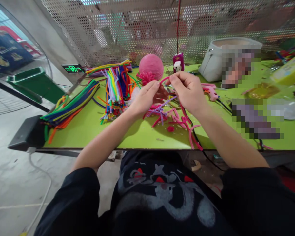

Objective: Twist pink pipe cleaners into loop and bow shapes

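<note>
A short pink pipe cleaner [164, 80] is stretched between my two hands above the green table. My left hand [148, 96] pinches one end between thumb and fingers. Its other end sits in the pinch of my right hand [186, 90]. Below the hands lie loose pink pipe cleaner pieces [179, 121] and a few purple ones [159, 111]. Just beyond my left hand stands a pink ball [151, 66] with a dark pink tufted pom-pom [147, 77] at its front. A pink glue gun [210, 91] lies to the right of my right hand.
Bundles of coloured pipe cleaners [75, 103] lie at the left, near a dark box [28, 132] at the table's edge. A grey bin [212, 60] and a purple power socket [178, 63] stand at the back, before a perforated metal panel [152, 29]. A black cable crosses the front edge.
</note>
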Tool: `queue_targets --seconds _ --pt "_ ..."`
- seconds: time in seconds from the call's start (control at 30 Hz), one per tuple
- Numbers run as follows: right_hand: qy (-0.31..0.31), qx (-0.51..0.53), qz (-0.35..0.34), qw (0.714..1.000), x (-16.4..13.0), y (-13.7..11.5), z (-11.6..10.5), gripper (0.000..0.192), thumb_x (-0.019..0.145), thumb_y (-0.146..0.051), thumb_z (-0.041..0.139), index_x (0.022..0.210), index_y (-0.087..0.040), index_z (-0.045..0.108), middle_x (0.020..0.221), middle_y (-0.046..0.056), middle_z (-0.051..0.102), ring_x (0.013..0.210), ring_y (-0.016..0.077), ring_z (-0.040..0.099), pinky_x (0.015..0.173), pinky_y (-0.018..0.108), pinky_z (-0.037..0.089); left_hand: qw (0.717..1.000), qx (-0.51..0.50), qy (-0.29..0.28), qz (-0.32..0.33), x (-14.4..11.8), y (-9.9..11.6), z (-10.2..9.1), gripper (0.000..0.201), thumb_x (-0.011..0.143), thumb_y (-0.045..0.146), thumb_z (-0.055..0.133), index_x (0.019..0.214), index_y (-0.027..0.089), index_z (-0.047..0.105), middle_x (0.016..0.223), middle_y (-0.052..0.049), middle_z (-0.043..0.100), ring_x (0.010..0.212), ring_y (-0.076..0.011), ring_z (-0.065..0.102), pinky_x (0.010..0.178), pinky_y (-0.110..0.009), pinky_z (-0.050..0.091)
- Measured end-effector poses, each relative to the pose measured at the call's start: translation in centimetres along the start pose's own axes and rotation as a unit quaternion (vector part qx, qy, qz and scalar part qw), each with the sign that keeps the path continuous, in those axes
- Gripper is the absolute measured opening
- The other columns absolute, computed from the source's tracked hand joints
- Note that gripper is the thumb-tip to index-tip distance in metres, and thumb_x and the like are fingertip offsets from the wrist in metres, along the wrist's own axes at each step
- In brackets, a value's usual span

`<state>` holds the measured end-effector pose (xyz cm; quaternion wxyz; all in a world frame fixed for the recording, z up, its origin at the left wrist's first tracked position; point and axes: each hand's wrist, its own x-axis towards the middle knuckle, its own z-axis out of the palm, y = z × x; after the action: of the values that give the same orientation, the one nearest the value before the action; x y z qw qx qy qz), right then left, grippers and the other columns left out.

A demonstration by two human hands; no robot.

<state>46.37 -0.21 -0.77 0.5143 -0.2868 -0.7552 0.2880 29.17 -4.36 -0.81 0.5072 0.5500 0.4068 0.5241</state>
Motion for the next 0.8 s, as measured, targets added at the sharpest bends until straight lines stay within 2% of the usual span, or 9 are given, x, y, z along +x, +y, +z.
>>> queue_targets --seconds 0.07,0.17,0.27,0.33,0.43,0.53,0.63,0.8 --pt "0.055 0.018 -0.009 0.998 -0.3 0.2 1.2 0.038 0.113 -0.054 0.059 0.089 -0.026 0.066 0.085 0.004 0.065 0.084 0.0215 0.063 0.084 0.039 0.055 0.998 -0.050 -0.025 -0.020 -0.4 -0.8 1.0 0.034 0.117 0.038 0.042 0.094 0.019 0.059 0.097 -0.004 0.076 0.086 -0.0149 0.078 0.087 -0.033 0.065" --pt "0.122 -0.018 -0.037 0.992 -0.7 0.4 2.2 0.031 0.113 -0.046 0.057 0.088 -0.028 0.061 0.085 0.005 0.066 0.082 0.0242 0.063 0.083 0.042 0.053 0.991 -0.099 -0.051 -0.075 -1.1 -2.0 2.1 0.034 0.117 0.042 0.042 0.101 0.018 0.062 0.108 -0.009 0.079 0.092 -0.0194 0.082 0.091 -0.040 0.068" --pt "0.148 -0.022 -0.037 0.988 -0.7 0.5 2.2 0.026 0.112 -0.042 0.058 0.089 -0.030 0.058 0.082 0.004 0.061 0.076 0.0253 0.058 0.077 0.043 0.049 0.978 -0.133 -0.094 -0.128 -1.6 -2.7 2.6 0.034 0.115 0.043 0.044 0.104 0.018 0.064 0.104 -0.011 0.081 0.099 -0.0229 0.083 0.094 -0.041 0.069" --pt "0.159 0.001 -0.043 0.986 -0.6 0.6 2.1 0.022 0.110 -0.041 0.060 0.091 -0.030 0.057 0.084 0.004 0.060 0.076 0.0262 0.057 0.076 0.044 0.048 0.971 -0.150 -0.115 -0.146 -1.8 -2.7 2.9 0.034 0.115 0.041 0.042 0.103 0.018 0.065 0.096 -0.010 0.079 0.097 -0.0224 0.082 0.090 -0.039 0.068" --pt "0.177 0.025 -0.057 0.982 -0.7 0.6 2.1 0.017 0.109 -0.041 0.059 0.097 -0.031 0.054 0.090 0.005 0.058 0.080 0.0269 0.058 0.080 0.045 0.049 0.970 -0.152 -0.113 -0.153 -2.0 -2.3 3.4 0.040 0.116 0.047 0.040 0.094 0.020 0.059 0.079 -0.004 0.070 0.074 -0.0163 0.074 0.074 -0.032 0.064" --pt "0.162 0.008 -0.040 0.986 -1.0 0.5 2.5 0.017 0.111 -0.046 0.056 0.102 -0.033 0.052 0.094 0.004 0.059 0.081 0.0262 0.059 0.081 0.044 0.052 0.973 -0.138 -0.101 -0.156 -2.1 -1.7 3.7 0.050 0.114 0.062 0.044 0.083 0.023 0.046 0.065 0.004 0.050 0.053 -0.0078 0.051 0.058 -0.025 0.051" --pt "0.133 -0.011 -0.012 0.991 -1.2 0.5 2.7 0.021 0.111 -0.053 0.054 0.105 -0.034 0.051 0.093 0.003 0.061 0.077 0.0240 0.058 0.079 0.043 0.054 0.974 -0.134 -0.088 -0.162 -1.9 -1.2 3.6 0.055 0.114 0.064 0.044 0.079 0.023 0.037 0.063 0.007 0.034 0.049 -0.0048 0.035 0.051 -0.020 0.041" --pt "0.130 -0.016 0.023 0.991 -0.9 0.4 2.5 0.025 0.106 -0.059 0.056 0.105 -0.035 0.051 0.097 0.006 0.068 0.079 0.0256 0.061 0.080 0.045 0.056 0.976 -0.141 -0.076 -0.149 -1.8 -1.2 3.2 0.046 0.117 0.053 0.044 0.082 0.024 0.037 0.062 0.009 0.029 0.049 -0.0053 0.036 0.053 -0.020 0.042"
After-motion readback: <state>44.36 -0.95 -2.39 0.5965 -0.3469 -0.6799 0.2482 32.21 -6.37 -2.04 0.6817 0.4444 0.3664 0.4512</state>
